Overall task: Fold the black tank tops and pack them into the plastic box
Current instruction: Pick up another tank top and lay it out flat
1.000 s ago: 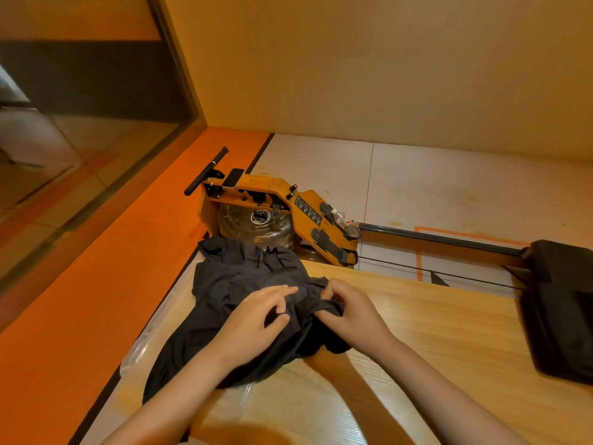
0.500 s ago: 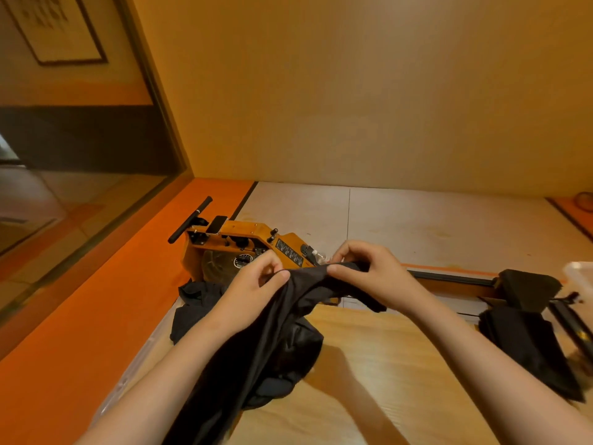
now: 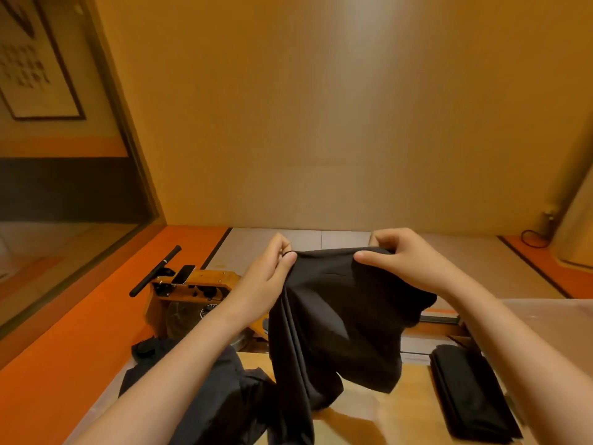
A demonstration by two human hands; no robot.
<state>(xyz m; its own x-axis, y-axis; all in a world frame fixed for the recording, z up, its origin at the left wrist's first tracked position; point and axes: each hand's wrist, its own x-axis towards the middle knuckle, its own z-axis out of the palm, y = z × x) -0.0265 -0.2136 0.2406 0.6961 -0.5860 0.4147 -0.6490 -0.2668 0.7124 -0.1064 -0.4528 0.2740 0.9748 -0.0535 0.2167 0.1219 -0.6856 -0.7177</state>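
Hands raise one black tank top (image 3: 337, 316) in the air above a wooden table (image 3: 378, 415). The left hand (image 3: 266, 277) pinches one end of the garment's upper edge between thumb and curled fingers, and the right hand (image 3: 407, 264) grips the other end, its thumb laid flat over the cloth and its fingers tucked behind. The edge runs nearly level between the two hands. Below it the fabric hangs in long folds, its lower end reaching down near the tabletop. On the table's left part lies a crumpled pile (image 3: 218, 396) of more black garments, partly hidden by the left forearm. On the right part, well apart from that pile, lies a flat folded stack (image 3: 468, 390) of dark cloth. A pale, translucent surface at the far right edge may be the plastic box (image 3: 555, 311), though too little of it shows to be sure. Beyond the table, on the floor, stands an orange rowing machine (image 3: 192, 293) with a black handle, beside an orange floor strip.
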